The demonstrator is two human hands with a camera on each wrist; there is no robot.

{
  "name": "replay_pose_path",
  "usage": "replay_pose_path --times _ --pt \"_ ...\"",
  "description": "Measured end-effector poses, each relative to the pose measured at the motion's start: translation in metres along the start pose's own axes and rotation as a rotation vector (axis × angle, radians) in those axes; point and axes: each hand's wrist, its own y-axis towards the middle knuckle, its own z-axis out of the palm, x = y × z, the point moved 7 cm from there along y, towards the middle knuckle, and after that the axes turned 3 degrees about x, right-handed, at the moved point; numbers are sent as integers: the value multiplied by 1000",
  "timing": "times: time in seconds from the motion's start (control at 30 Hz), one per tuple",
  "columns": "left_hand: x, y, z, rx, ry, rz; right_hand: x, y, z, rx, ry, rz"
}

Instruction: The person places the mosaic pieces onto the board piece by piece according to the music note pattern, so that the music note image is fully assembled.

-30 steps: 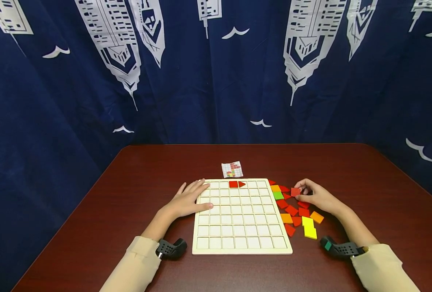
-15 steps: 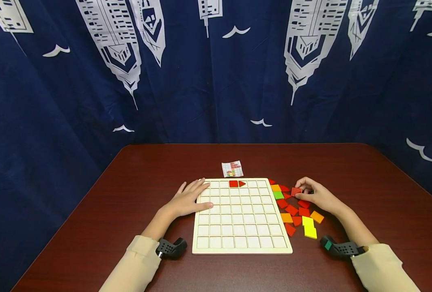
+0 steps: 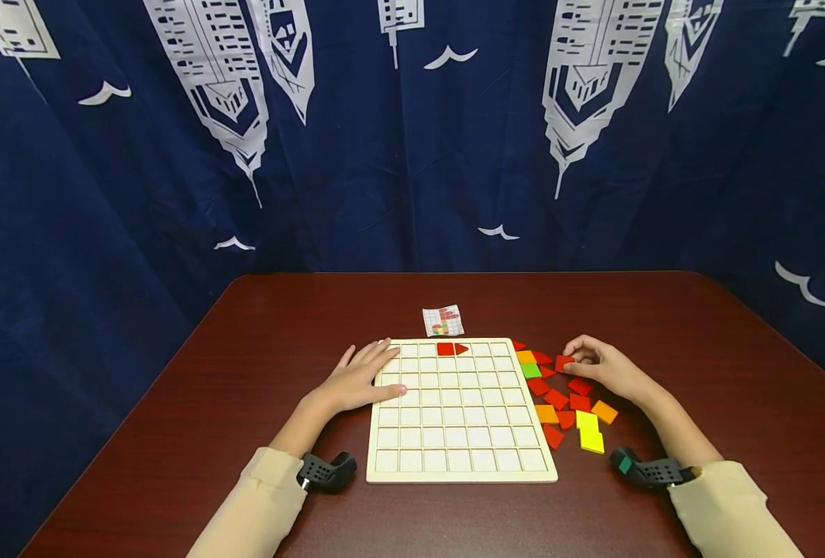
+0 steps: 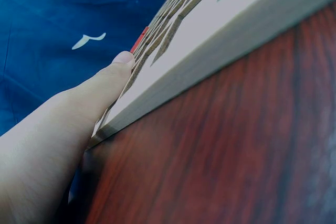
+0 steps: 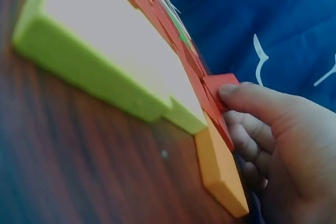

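My left hand (image 3: 357, 380) lies with spread, straight fingers on the left edge of a cream grid board (image 3: 447, 476); the left wrist view shows its thumb (image 4: 113, 80) over the board's rim. A red square tile (image 3: 445, 349) and a red triangle tile (image 3: 461, 349) sit side by side in the board's far row. To the right of the board, my right hand (image 3: 604, 368) pinches a red square tile (image 5: 218, 83) between thumb and fingers, at the far side of a spread of loose tiles.
Loose red tiles (image 3: 556, 399), orange tiles (image 3: 604, 412), a green tile (image 3: 531, 371) and yellow tiles (image 3: 591, 442) lie along the board's right edge. A small card with a coloured grid pattern (image 3: 443, 320) lies beyond the board. A dark blue curtain (image 3: 357, 194) hangs behind the table.
Both hands keep nearly the same places. The right hand still pinches the red tile, its fingers shifted only slightly; the whole view has moved up a little.
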Motion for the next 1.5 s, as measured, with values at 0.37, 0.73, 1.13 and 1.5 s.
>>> replay_pose_path --times 0.37,0.73,1.13,1.5 --pt "0 0 -2 -11 7 -6 16 11 -2 -71 -100 60" --pt "2 -1 -4 -12 8 -6 54 23 25 -47 -7 49" --pt "1 -1 -3 -11 -8 -2 85 43 61 -14 66 29" --pt "0 1 -1 -6 5 -8 105 53 85 -13 105 7"
